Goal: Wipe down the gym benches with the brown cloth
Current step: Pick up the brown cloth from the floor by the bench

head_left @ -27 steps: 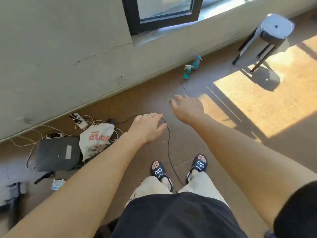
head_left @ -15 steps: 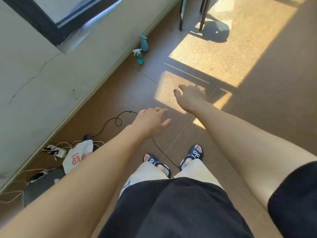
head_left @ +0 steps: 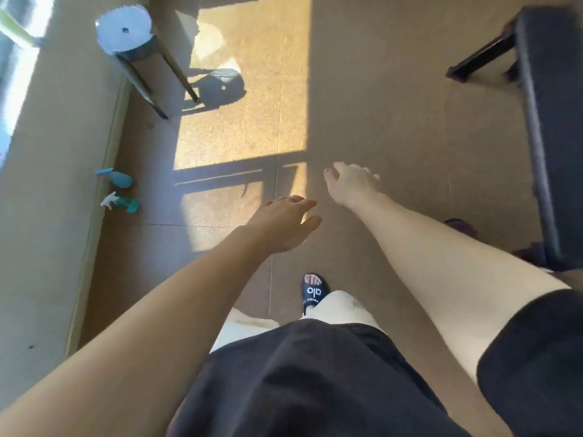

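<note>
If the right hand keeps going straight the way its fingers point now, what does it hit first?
Probably nothing soon: the right hand points up the picture over bare shaded floor. The black bench lies off to its right, out of that line, though depth is hard to judge.

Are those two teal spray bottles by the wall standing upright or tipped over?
Cannot tell. Both spray bottles sit on the floor by the wall, but the camera's steep, tilted angle hides whether they stand or lie.

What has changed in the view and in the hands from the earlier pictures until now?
The view swung right: the bags and cables by the wall left the frame, the spray bottles and stool shifted left, and a black bench entered at right. Nothing was taken or released. The left hand and right hand stay open, empty, extended forward.
</note>
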{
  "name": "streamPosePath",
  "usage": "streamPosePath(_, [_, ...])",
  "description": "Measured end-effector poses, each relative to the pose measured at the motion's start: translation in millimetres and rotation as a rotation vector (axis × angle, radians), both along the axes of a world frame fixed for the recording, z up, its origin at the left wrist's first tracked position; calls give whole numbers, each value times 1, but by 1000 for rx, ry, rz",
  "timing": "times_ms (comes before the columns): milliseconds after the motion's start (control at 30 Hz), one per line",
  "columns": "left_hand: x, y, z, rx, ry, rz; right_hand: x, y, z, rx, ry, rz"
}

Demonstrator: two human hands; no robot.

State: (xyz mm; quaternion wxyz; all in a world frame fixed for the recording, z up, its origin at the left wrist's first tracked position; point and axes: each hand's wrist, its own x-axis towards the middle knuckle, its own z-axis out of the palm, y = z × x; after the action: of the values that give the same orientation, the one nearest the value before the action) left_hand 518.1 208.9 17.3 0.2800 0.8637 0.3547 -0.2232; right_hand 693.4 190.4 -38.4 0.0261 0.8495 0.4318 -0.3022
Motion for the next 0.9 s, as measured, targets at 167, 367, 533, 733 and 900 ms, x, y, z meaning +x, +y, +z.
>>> streamPosePath(167, [80, 14, 2, 9, 6, -177, 71, -18, 2, 8, -7, -186])
streamPosePath(367, [157, 37, -11, 9, 14, -421, 129, -42, -7, 2, -26, -409])
streamPosePath(533, [209, 57, -23, -6, 22, -631, 160, -53, -16, 41, -23, -639])
streamPosePath(733, [277, 60, -43, -23, 63, -870, 187, -83, -22, 60, -26, -879])
streamPosePath(900, [341, 28, -48, -2, 77, -1079, 215, -132, -39, 86, 20, -1040])
